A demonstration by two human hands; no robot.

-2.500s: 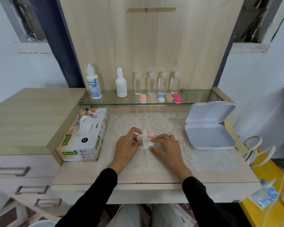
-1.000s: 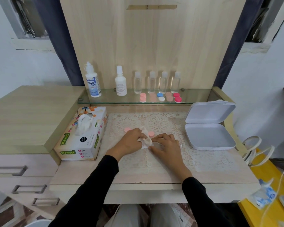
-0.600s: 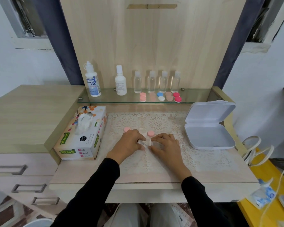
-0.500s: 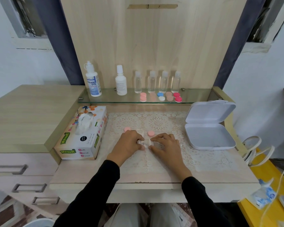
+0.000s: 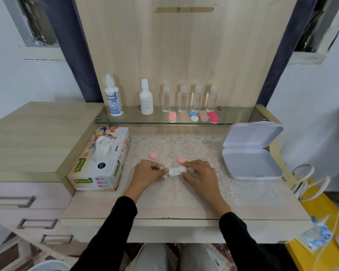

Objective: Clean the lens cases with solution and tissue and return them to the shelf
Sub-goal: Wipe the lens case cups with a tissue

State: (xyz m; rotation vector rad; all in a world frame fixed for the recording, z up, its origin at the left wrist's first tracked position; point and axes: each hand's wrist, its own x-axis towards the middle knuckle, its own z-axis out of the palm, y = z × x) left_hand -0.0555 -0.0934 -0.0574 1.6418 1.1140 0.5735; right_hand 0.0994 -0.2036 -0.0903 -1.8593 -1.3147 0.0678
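A white lens case lies on the lace mat between my hands, with both wells uncovered. My left hand pinches a small wad of tissue against the case's left end. My right hand holds the case's right end with its fingertips. Two pink caps lie loose on the mat: one to the left and one just behind the case. Several more lens cases in pink, blue, white and red sit on the glass shelf.
A tissue box stands left of the mat, and an open white hinged box stands to the right. On the shelf are a Dream Eye solution bottle, a white bottle and several small clear bottles.
One pink cap now lies on the mat to the left. The tissue is bunched smaller in my left hand, and the white case shows between my hands.
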